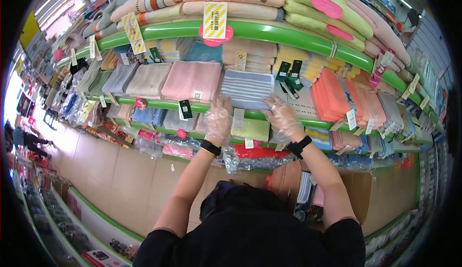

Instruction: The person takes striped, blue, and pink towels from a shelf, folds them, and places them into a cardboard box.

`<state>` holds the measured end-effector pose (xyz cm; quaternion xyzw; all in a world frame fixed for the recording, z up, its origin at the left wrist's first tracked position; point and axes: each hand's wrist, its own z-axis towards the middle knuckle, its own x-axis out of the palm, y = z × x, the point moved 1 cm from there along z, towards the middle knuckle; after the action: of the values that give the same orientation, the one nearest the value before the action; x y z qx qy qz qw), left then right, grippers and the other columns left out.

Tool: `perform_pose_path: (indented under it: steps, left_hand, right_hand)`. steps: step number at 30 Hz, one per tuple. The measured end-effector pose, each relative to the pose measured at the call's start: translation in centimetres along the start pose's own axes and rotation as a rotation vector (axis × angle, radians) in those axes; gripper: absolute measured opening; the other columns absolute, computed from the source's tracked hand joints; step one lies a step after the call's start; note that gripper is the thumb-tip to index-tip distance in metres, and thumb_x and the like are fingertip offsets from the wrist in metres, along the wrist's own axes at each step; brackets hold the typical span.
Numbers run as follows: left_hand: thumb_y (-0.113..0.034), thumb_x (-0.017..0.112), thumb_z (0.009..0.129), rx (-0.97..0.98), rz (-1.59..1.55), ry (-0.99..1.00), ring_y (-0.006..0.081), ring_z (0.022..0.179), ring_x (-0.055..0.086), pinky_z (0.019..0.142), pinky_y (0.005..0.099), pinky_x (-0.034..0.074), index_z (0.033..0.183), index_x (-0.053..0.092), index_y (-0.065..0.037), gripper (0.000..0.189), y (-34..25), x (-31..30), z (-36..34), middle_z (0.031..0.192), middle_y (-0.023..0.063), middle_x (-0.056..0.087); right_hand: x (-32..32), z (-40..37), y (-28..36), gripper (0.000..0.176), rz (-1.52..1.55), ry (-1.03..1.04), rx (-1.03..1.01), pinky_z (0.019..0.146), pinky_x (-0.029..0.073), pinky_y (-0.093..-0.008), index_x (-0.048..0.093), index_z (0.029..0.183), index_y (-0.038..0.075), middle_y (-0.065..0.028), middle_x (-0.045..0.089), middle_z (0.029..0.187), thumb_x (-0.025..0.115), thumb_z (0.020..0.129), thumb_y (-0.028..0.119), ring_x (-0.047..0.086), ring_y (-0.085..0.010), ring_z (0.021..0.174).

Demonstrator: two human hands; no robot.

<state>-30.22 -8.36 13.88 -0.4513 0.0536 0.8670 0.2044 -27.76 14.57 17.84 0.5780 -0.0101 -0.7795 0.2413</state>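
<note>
A folded blue and white striped towel [247, 85] lies on the middle green shelf. My left hand [219, 117], in a clear plastic glove, is at its near left corner, fingers stretched forward. At the near right corner, my right hand [283, 118], gloved too, has its fingers spread at the towel's edge. Neither hand appears to grip the towel. Left of it sits a stack of pink towels [191, 80]; on its right is a pale towel [299, 99] with dark green tags [291, 77] above it.
Orange towels [336, 96] fill the shelf further right. Above runs a green shelf edge [269, 32] with hanging price tags and stacked towels. A light green towel [256, 129] lies on the shelf below. An open cardboard box [358, 195] stands on the floor by my right arm.
</note>
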Motion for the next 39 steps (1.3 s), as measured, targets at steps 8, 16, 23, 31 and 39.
perform_pose_path:
  steps: [8, 16, 23, 31, 39]
  left_hand:
    - [-0.012, 0.051, 0.080, -0.026, 0.101, 0.453, 0.0312, 0.113, 0.053, 0.082, 0.0406, 0.050, 0.114, 0.058, 0.002, 0.038, 1.1, -1.6, 2.5, 0.122, 0.0181, 0.055]
    - [-0.013, 0.050, 0.081, 0.181, 0.479, 0.142, 0.0328, 0.105, 0.056, 0.079, 0.0451, 0.049, 0.119, 0.054, -0.004, 0.039, 3.0, 3.6, -0.1, 0.121, 0.0202, 0.055]
    - [-0.012, 0.050, 0.081, 0.171, 0.288, 0.165, 0.0341, 0.107, 0.056, 0.091, 0.0415, 0.047, 0.121, 0.055, -0.001, 0.041, 2.0, -0.6, -0.9, 0.120, 0.0229, 0.055]
    - [-0.007, 0.054, 0.089, 0.085, -0.160, -0.021, 0.0277, 0.101, 0.060, 0.084, 0.0347, 0.050, 0.123, 0.051, 0.002, 0.035, -0.4, -6.5, -4.7, 0.112, 0.0194, 0.061]
    - [-0.005, 0.056, 0.090, -0.345, -0.786, 0.498, 0.0176, 0.089, 0.058, 0.076, 0.0305, 0.049, 0.133, 0.041, 0.000, 0.045, -3.4, -3.8, -12.8, 0.117, 0.0165, 0.056]
  right_hand:
    - [1.0, -0.1, 1.7, 0.037, 0.015, 0.035, 0.164, 0.087, 0.050, -0.0390, 0.058, 0.121, 0.009, -0.0150, 0.060, 0.121, 0.049, 0.086, 0.016, 0.060, -0.0299, 0.105]
    - [2.4, 0.0, 2.2, 0.044, -0.269, 0.027, 0.020, 0.099, 0.043, -0.0398, 0.049, 0.129, 0.003, -0.0198, 0.051, 0.130, 0.047, 0.087, 0.018, 0.050, -0.0344, 0.120]
    - [-1.0, -5.8, 1.4, 0.056, -0.355, -0.197, 0.165, 0.105, 0.033, -0.0442, 0.039, 0.139, 0.006, -0.0237, 0.042, 0.138, 0.046, 0.092, 0.035, 0.041, -0.0412, 0.126]
    - [-10.3, -30.3, -5.8, 0.026, -0.180, -0.557, 1.039, 0.072, 0.048, -0.0465, 0.062, 0.100, 0.003, -0.0215, 0.064, 0.093, 0.050, 0.092, 0.024, 0.062, -0.0398, 0.086]
    - [8.3, -44.9, -11.2, 0.022, 0.826, -0.023, 1.601, 0.068, 0.051, -0.0419, 0.064, 0.095, 0.009, -0.0138, 0.067, 0.089, 0.047, 0.091, 0.023, 0.066, -0.0280, 0.085]
